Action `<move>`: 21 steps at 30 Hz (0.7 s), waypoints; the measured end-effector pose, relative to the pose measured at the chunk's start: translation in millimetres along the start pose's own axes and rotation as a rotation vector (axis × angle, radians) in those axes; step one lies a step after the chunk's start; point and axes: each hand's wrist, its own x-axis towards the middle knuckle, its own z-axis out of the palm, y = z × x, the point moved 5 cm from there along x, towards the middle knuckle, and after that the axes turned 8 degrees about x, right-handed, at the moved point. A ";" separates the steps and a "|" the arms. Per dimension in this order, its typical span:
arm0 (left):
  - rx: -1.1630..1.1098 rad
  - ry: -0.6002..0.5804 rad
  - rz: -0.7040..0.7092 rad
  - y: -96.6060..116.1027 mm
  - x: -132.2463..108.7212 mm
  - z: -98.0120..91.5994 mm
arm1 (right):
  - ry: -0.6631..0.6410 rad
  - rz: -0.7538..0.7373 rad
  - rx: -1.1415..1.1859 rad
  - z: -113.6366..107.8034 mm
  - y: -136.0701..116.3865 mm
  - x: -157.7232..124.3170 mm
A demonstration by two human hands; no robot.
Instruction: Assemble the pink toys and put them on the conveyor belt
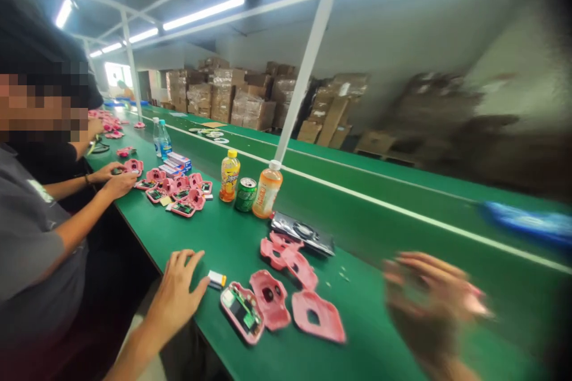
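Observation:
My left hand is low over the table's near edge, fingers apart and curved, its thumb tip beside a small silver battery pack with a yellow end. Just right of the battery lies a pink plastic housing half with a green circuit board inside. A second pink shell leans against it, and a pink cover with a square hole is close by. Over the right part of the table, my right hand is smeared by motion. A pinkish patch shows at its far side; whether it holds anything is unclear.
More pink shells lie beside a black and silver packet. Behind stand an orange drink bottle, a green can and a yellow-capped bottle. At left, a co-worker's hands work near several pink housings. A white post rises beyond.

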 end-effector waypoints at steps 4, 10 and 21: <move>-0.072 -0.328 0.147 3.8 18.6 0.2 | -0.456 -0.126 0.313 70.6 -93.0 -41.2; -0.410 -0.370 -0.016 16.1 18.4 -3.0 | -0.776 -0.302 0.072 153.0 -168.6 -89.8; -0.868 -0.314 -0.346 13.3 18.4 20.7 | -0.692 -0.381 0.042 154.9 -176.6 -91.7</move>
